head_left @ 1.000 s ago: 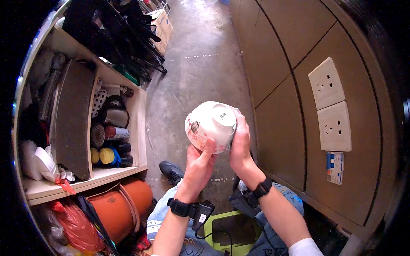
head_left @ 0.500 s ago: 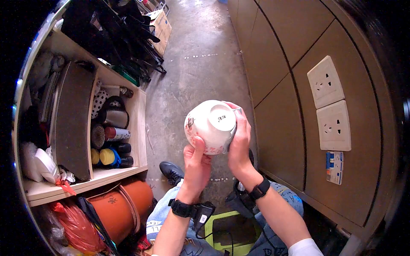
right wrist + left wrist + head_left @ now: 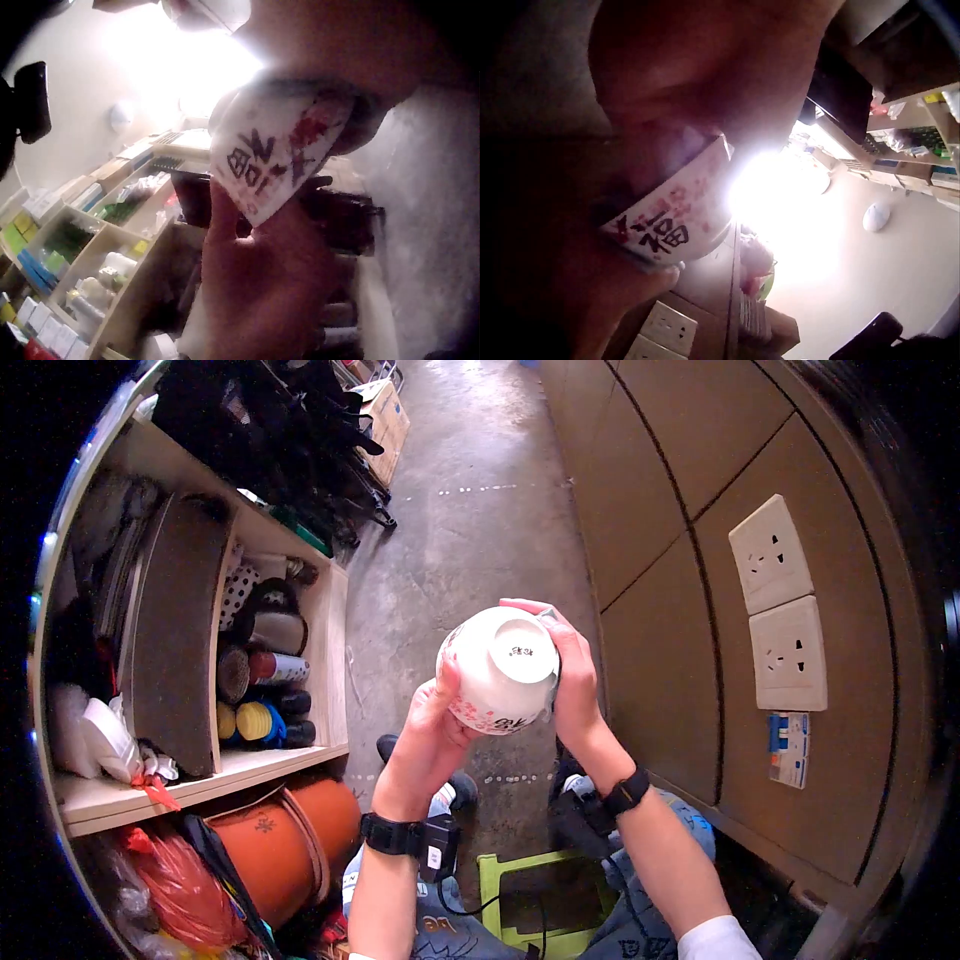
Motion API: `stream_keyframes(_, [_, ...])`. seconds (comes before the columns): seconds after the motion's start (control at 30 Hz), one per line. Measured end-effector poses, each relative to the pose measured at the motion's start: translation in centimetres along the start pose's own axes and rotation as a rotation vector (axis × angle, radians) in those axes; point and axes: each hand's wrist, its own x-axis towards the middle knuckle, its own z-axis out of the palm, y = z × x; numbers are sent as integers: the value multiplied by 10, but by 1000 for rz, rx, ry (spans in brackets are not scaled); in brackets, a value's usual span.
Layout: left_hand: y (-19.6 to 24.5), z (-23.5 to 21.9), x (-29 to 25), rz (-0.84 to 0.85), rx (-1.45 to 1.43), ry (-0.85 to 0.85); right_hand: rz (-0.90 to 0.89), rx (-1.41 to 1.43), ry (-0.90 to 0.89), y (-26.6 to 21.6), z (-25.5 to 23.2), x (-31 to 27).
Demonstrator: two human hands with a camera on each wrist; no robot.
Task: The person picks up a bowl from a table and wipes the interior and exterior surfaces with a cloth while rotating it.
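Note:
A white bowl (image 3: 497, 672) with red flowers and a red character is held upside down in front of me, its foot ring facing up. My left hand (image 3: 436, 712) grips its left side and rim, thumb on the wall. In the left wrist view the bowl (image 3: 671, 225) shows its red character beside my fingers (image 3: 651, 282). My right hand (image 3: 573, 660) curls over the bowl's right side, with a scrap of white cloth (image 3: 546, 616) showing at its fingers. The right wrist view shows this printed cloth (image 3: 271, 150) pinched in that hand.
A wooden shelf (image 3: 200, 780) at the left holds cans, bottles and a dark board. An orange pot (image 3: 285, 840) stands under it. A brown panel wall with two sockets (image 3: 780, 605) is at the right. A green stool (image 3: 535, 895) and concrete floor (image 3: 470, 530) lie below.
My left hand has moved from under the bowl up onto its left side. The bowl has turned and tipped a little toward me. My right hand has slid further over the base.

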Motion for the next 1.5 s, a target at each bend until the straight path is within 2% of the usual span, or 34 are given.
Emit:
stream_keyframes(0.07, [3, -10, -2, -56, -53, -40, 34, 45, -119, -3, 1, 0])
stream_keyframes(0.2, [7, -14, -7, -61, -21, -61, 73, 76, -186, -2, 6, -1])
stream_keyframes(0.3, [-1, -3, -2, -4, -79, 41, 110, 115, -186, 9, 6, -1])
stream_keyframes(0.37, [1, 5, 0, 33, -45, 107, 182, 149, -100, 14, 8, -3])
stream_keyframes(0.5, [0, 5, 2, 63, -23, 72, 260, 214, -35, 12, 10, -8])
stream_keyframes(0.57, [-7, 7, 3, 143, -27, 48, 330, 305, 150, 12, 13, -11])
stream_keyframes(0.6, [-9, 12, 4, 142, -28, 47, 330, 305, 151, 11, 13, -10])
stream_keyframes(0.67, [-13, 29, 5, 237, 118, 47, 263, 326, 209, 11, 11, -12])
stream_keyframes(0.73, [-24, 30, 11, 248, 142, 55, 280, 308, 238, 19, 4, -7])
stream_keyframes(0.83, [-36, 35, 8, 270, -64, 133, 183, 234, 250, 24, 4, -5])
stream_keyframes(1.0, [-49, 34, 9, 297, 10, 139, 69, 96, 187, 9, 6, -6])
stream_keyframes(1.1, [-42, 34, 9, 300, -36, 130, -20, 18, 260, 1, 13, -8])
stream_keyframes(1.2, [-40, 30, 8, 316, -81, 113, -22, 21, 219, 4, 9, -5])
stream_keyframes(1.3, [-40, 24, 6, 294, -23, 60, -42, 31, 176, -3, 7, -4])
stream_keyframes(1.5, [-27, 21, 1, 223, -121, -6, -42, 17, 109, -9, 3, -2])
